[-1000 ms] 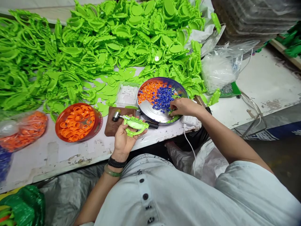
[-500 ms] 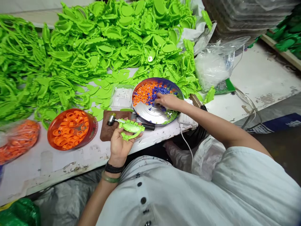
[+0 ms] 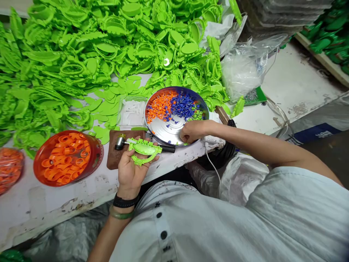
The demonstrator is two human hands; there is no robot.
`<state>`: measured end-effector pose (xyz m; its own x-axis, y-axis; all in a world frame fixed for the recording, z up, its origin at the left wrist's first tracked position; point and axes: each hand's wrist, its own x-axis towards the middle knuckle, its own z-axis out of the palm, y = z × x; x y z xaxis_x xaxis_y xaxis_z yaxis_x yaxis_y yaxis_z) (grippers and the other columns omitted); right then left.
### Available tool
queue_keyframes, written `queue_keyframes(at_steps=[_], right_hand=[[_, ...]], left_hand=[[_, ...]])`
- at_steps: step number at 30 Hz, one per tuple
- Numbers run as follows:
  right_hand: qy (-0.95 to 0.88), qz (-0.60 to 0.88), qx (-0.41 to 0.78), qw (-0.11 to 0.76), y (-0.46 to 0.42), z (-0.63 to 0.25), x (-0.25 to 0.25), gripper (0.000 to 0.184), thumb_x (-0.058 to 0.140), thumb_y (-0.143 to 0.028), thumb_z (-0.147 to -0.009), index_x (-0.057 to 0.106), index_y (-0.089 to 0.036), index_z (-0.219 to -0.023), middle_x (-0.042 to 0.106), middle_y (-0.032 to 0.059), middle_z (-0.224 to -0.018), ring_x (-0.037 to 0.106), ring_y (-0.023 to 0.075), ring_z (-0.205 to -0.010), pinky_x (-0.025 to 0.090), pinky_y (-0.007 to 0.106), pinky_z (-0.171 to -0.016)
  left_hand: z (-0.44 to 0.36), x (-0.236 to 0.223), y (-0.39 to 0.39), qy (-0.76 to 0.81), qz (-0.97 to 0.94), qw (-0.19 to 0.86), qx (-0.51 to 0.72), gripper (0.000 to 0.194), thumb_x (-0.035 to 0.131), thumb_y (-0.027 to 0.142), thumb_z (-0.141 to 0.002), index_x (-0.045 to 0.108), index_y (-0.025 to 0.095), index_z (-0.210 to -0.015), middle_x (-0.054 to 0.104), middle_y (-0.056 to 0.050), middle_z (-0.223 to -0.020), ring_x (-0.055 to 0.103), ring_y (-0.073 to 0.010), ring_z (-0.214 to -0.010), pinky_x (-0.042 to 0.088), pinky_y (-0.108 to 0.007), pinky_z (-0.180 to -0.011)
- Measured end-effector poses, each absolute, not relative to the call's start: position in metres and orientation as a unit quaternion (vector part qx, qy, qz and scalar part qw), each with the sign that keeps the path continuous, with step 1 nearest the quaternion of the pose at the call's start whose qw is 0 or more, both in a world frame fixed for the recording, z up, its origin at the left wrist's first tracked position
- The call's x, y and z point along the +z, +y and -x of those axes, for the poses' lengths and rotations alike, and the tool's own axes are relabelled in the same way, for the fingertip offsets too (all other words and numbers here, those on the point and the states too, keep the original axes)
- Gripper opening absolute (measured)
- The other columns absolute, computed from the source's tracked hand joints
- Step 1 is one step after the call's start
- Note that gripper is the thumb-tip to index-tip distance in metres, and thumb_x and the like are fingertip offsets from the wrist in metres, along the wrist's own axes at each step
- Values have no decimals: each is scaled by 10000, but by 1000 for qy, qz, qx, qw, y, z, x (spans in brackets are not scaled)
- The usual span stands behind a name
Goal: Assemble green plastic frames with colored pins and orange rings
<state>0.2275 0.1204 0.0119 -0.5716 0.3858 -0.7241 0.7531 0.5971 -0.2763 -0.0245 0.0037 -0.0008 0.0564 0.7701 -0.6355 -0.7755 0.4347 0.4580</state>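
My left hand (image 3: 132, 169) holds a bright green plastic piece (image 3: 144, 150) with an oval panel and a curved, toothed frame. Behind that piece a small hammer (image 3: 120, 141) lies across a brown block (image 3: 113, 156), its black handle pointing right. My right hand (image 3: 191, 131) is inside a round metal tray (image 3: 160, 125), low on its right side, with the fingers bunched together. Whatever they pinch is hidden. Small orange pieces (image 3: 160, 107), blue pieces (image 3: 183, 105) and light green pieces (image 3: 196, 114) lie in the tray, mostly grouped by colour.
Green plastic parts (image 3: 109, 47) form a large heap at the back. A red bowl of orange rings (image 3: 65, 158) stands left, beside a bag of orange parts (image 3: 9, 169). A clear box (image 3: 132, 111) holds white pieces. A plastic bag (image 3: 242, 72) and green tray (image 3: 260, 95) are at right.
My right hand has moved from the blue pieces toward the near right side of the metal tray. My left hand still holds the green piece. The view has shifted slightly.
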Motion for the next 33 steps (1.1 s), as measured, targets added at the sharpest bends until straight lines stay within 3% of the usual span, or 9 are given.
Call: queue_keyframes(at_steps=[5, 9, 12, 18, 21, 24, 27, 30, 33], right_hand=[[865, -381, -183, 270, 125, -229, 9, 174, 630, -163, -775, 738, -221, -899, 722, 66, -912, 589, 195, -777, 280, 283, -602], [892, -304, -274, 192, 116, -212, 5, 221, 632, -164, -798, 715, -250, -985, 688, 52, -1078, 592, 182, -824, 318, 284, -619], [893, -287, -284, 198, 116, -211, 1, 160, 617, -90, -783, 701, -213, -841, 673, 56, -1025, 585, 171, -799, 328, 289, -635], [879, -351, -256, 197, 123, -237, 9, 183, 650, -166, -798, 700, -192, -972, 661, 65, -1034, 591, 177, -833, 318, 264, -639], [868, -315, -298, 242, 119, -240, 4, 149, 648, -127, -783, 707, -204, -896, 674, 33, -947, 563, 150, -772, 293, 250, -615], [870, -358, -219, 258, 120, -242, -2, 145, 594, -84, -794, 701, -174, -833, 674, 63, -919, 540, 152, -736, 265, 270, -607], [888, -386, -183, 173, 126, -234, -3, 197, 545, -131, -846, 697, -161, -969, 656, 97, -1012, 553, 170, -768, 296, 287, -634], [930, -291, -214, 66, 128, -204, -8, 440, 584, -212, -844, 576, -167, -1282, 578, 134, -1258, 564, 239, -992, 382, 313, -752], [955, -214, -196, 57, 126, -172, -19, 565, 594, -182, -805, 502, -138, -1362, 519, 164, -1366, 504, 296, -1141, 397, 376, -880]], left_hand=[[33, -7, 4, 447, -12, 715, 537, 336, 494, 198, -824, 660, 229, -1115, 716, -84, -1138, 695, -338, -1046, 630, -441, -647], [37, -6, 6, 460, -6, 702, 544, 301, 491, 193, -827, 673, 211, -1065, 726, -86, -1098, 704, -329, -1014, 627, -423, -629], [38, -2, 6, 464, 3, 696, 548, 300, 472, 190, -838, 677, 201, -1057, 734, -89, -1080, 710, -326, -980, 623, -409, -593], [45, -5, 7, 476, 4, 673, 566, 301, 449, 161, -837, 677, 180, -1034, 736, -105, -1084, 711, -335, -976, 625, -414, -586], [45, -5, 7, 478, 7, 672, 565, 304, 434, 158, -845, 677, 171, -1028, 739, -96, -1066, 717, -328, -955, 625, -408, -577], [44, -4, 6, 483, 7, 668, 566, 307, 433, 153, -842, 680, 173, -1024, 741, -93, -1047, 718, -324, -954, 623, -397, -580], [44, -5, 6, 482, 4, 667, 569, 301, 453, 153, -830, 681, 184, -1025, 738, -96, -1050, 711, -322, -977, 621, -396, -597], [41, -6, 6, 477, -2, 673, 566, 319, 462, 166, -831, 676, 182, -1067, 729, -106, -1096, 699, -319, -1013, 623, -403, -612], [37, -3, 5, 474, -5, 678, 562, 336, 461, 181, -841, 671, 188, -1103, 730, -105, -1104, 700, -316, -1008, 624, -402, -601]])
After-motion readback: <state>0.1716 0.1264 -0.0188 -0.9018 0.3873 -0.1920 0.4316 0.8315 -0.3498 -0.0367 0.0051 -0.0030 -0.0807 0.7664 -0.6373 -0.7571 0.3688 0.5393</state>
